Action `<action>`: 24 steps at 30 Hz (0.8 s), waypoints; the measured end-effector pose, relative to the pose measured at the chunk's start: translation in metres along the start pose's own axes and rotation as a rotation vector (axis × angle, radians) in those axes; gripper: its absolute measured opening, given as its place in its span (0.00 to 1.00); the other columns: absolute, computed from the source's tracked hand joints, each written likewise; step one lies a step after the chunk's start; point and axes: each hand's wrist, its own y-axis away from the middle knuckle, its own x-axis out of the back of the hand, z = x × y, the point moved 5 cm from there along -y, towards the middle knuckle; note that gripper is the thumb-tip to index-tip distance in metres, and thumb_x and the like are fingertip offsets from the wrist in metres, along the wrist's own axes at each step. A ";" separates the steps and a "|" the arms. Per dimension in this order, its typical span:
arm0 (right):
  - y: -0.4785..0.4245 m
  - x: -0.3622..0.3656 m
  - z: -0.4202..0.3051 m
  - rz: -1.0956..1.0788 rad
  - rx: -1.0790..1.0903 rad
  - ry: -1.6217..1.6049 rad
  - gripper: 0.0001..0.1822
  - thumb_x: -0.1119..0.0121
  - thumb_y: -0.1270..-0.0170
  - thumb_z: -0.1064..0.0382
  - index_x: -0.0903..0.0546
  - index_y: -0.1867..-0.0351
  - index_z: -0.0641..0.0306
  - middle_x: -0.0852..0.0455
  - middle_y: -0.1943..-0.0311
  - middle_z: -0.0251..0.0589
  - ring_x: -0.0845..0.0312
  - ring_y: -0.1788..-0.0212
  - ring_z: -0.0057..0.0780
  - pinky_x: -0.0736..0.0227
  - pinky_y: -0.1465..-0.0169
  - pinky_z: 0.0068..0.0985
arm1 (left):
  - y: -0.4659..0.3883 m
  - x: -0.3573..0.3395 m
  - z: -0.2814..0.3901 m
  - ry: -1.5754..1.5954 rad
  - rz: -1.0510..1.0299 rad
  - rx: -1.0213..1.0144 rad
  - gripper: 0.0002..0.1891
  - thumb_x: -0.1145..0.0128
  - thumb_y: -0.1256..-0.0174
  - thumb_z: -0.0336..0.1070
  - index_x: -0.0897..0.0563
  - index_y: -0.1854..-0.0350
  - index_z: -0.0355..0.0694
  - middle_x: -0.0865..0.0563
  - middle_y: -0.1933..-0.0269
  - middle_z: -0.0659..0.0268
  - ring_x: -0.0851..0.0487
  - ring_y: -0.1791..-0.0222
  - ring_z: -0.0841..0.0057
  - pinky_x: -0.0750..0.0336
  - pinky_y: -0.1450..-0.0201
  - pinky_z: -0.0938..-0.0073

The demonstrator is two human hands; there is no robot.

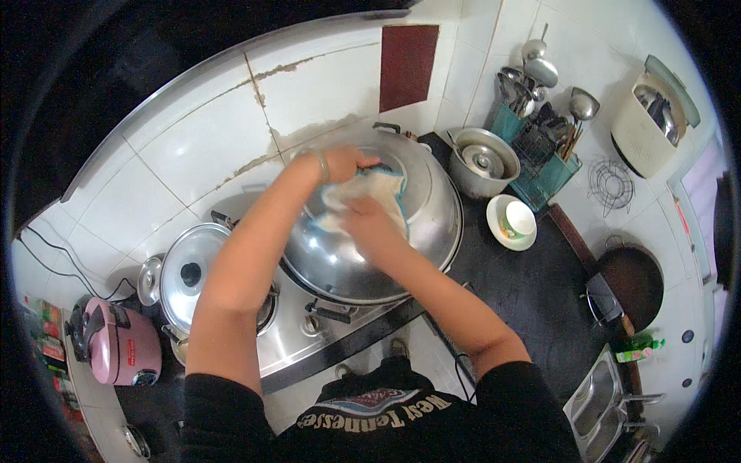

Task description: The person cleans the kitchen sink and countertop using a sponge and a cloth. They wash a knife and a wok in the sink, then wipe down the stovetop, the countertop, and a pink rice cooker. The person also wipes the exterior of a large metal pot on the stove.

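A large domed metal lid (347, 272) covers a wide pan on the gas stove (283, 347). On top of the lid lies a cream cloth with a blue edge (393, 191). My left hand (344, 164) grips the cloth's far edge near a dark patch, at the lid's upper part. Lower and slightly to the right, my right hand (370, 223) is blurred and touches the cloth; its fingers are partly hidden, so whether they grip the cloth is unclear.
Left of the lid stand a lidded pot (194, 278) and a pink rice cooker (124, 341). To the right are a metal pot (483, 179), a bowl on a plate (517, 219), a utensil rack (538, 168), a cleaver (605, 298), a dark wok (637, 278) and a sink (596, 399).
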 end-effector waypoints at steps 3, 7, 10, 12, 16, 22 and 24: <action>0.030 0.037 0.030 0.136 -0.031 -0.167 0.12 0.44 0.54 0.72 0.19 0.65 0.64 0.18 0.63 0.51 0.23 0.56 0.45 0.32 0.48 0.37 | 0.010 -0.007 0.001 0.086 0.048 0.026 0.40 0.60 0.53 0.14 0.34 0.34 0.56 0.40 0.32 0.48 0.41 0.31 0.61 0.46 0.32 0.72; 0.023 0.081 0.134 0.408 -0.608 -0.593 0.08 0.45 0.39 0.66 0.19 0.66 0.70 0.16 0.73 0.40 0.24 0.72 0.23 0.28 0.65 0.21 | 0.011 -0.013 -0.001 0.212 0.129 -0.019 0.39 0.62 0.54 0.14 0.34 0.34 0.51 0.46 0.30 0.46 0.46 0.30 0.57 0.50 0.30 0.70; -0.034 0.069 0.163 0.445 -0.505 -0.806 0.10 0.47 0.36 0.63 0.19 0.61 0.68 0.17 0.73 0.32 0.28 0.72 0.18 0.30 0.66 0.20 | 0.015 -0.015 -0.004 0.144 0.244 -0.040 0.36 0.62 0.49 0.17 0.32 0.35 0.54 0.46 0.30 0.46 0.41 0.32 0.54 0.45 0.31 0.68; -0.070 0.017 0.174 -0.199 -0.416 -0.882 0.10 0.43 0.38 0.63 0.19 0.57 0.63 0.16 0.64 0.37 0.24 0.61 0.22 0.29 0.57 0.24 | 0.022 -0.017 -0.005 0.122 0.273 0.015 0.34 0.61 0.47 0.18 0.31 0.36 0.57 0.48 0.30 0.45 0.39 0.34 0.52 0.43 0.32 0.67; -0.099 -0.006 0.178 -0.511 0.099 -0.611 0.12 0.40 0.44 0.62 0.19 0.57 0.55 0.25 0.43 0.40 0.31 0.41 0.35 0.37 0.39 0.30 | 0.023 -0.022 0.008 0.227 0.355 0.023 0.38 0.60 0.54 0.14 0.29 0.38 0.56 0.54 0.30 0.41 0.47 0.31 0.49 0.49 0.30 0.66; -0.097 -0.019 0.160 -0.552 0.243 -0.205 0.21 0.41 0.47 0.62 0.27 0.49 0.49 0.36 0.36 0.40 0.45 0.33 0.45 0.48 0.36 0.46 | 0.029 -0.024 0.022 0.244 0.523 0.022 0.41 0.59 0.58 0.11 0.28 0.38 0.56 0.61 0.28 0.44 0.57 0.28 0.50 0.55 0.28 0.67; -0.106 -0.011 0.150 -0.558 0.236 -0.097 0.30 0.37 0.50 0.60 0.32 0.43 0.50 0.33 0.42 0.40 0.42 0.36 0.42 0.47 0.39 0.44 | 0.027 -0.023 0.023 0.240 0.518 0.017 0.41 0.59 0.59 0.11 0.28 0.38 0.56 0.62 0.28 0.46 0.59 0.28 0.53 0.56 0.28 0.67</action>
